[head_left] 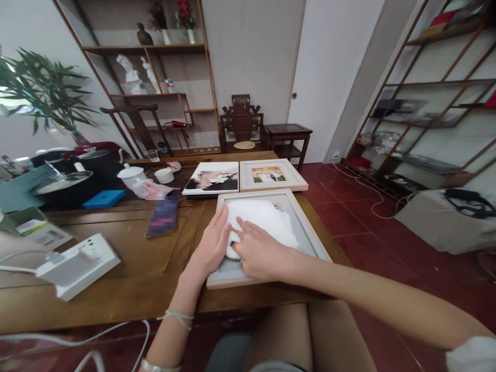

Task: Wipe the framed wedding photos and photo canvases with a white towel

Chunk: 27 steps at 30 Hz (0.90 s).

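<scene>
A light wooden picture frame (310, 227) lies flat near the table's front edge. On its surface a bunched white cloth (263, 217) covers most of the picture inside. My right hand (263, 253) presses on the cloth, index finger pointing forward and the other fingers curled into it. Along the frame's left side rests my left hand (213, 240), fingers stretched out and lying against the rail, thumb near the cloth. Just behind are a second framed picture (273, 175) and a white-edged photo panel (212, 177), side by side.
A white power strip (87, 266) with a plugged-in adapter sits at the left of the wooden table (155, 284). Behind it are a blue block (104, 199), a dark pot (64, 188), a white lidded cup (132, 175) and a purple packet (163, 217). Cables hang below the front edge.
</scene>
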{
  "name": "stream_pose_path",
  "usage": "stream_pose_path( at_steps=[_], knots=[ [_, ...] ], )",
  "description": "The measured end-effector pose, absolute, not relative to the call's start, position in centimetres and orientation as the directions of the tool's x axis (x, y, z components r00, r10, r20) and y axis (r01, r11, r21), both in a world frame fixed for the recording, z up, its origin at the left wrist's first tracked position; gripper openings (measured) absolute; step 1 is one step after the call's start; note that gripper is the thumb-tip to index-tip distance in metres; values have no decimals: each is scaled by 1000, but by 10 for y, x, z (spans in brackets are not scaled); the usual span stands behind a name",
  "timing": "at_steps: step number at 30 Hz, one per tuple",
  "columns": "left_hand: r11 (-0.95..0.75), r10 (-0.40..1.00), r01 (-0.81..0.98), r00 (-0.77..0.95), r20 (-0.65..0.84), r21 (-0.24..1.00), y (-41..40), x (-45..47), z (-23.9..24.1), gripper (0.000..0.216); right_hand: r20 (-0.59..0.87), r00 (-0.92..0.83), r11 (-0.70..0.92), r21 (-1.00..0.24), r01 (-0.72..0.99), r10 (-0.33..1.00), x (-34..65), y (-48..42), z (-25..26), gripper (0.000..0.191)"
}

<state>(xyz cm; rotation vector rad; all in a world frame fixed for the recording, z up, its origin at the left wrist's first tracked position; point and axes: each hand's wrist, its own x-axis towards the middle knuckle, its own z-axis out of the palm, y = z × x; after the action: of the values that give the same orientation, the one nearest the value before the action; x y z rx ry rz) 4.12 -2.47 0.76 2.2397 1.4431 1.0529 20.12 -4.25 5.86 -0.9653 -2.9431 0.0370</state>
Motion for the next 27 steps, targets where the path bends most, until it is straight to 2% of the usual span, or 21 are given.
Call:
stream_pose_path(
  at_steps=[3, 8, 11, 16, 21, 23, 27],
  knots=[
    [-462, 878, 651, 240, 414, 602, -25, 40, 7, 64, -33, -809, 804, -90, 587, 587, 203, -61, 63, 32],
    [-432, 891, 693, 229, 393, 576, -22, 41, 8, 53, 91, -841, 840, -175, 514, 533, 212, -73, 54, 28],
    [-442, 886, 721, 259, 384, 534, -20, 43, 10, 48, 97, -832, 831, -191, 522, 546, 227, -74, 51, 33],
    [-459, 877, 741, 293, 380, 490, -20, 43, 10, 44, 22, -765, 758, -149, 635, 644, 268, -80, 56, 41],
    [-472, 875, 759, 341, 344, 449, -22, 43, 10, 42, 21, -627, 626, -96, 774, 779, 307, -86, 60, 40],
    [-477, 874, 763, 357, 330, 436, -23, 44, 11, 43, 61, -603, 606, -87, 791, 795, 315, -80, 56, 38],
    [-485, 869, 767, 367, 332, 421, -22, 45, 11, 43, 235, -545, 567, -34, 823, 805, 317, -42, 40, 37]
  ],
)
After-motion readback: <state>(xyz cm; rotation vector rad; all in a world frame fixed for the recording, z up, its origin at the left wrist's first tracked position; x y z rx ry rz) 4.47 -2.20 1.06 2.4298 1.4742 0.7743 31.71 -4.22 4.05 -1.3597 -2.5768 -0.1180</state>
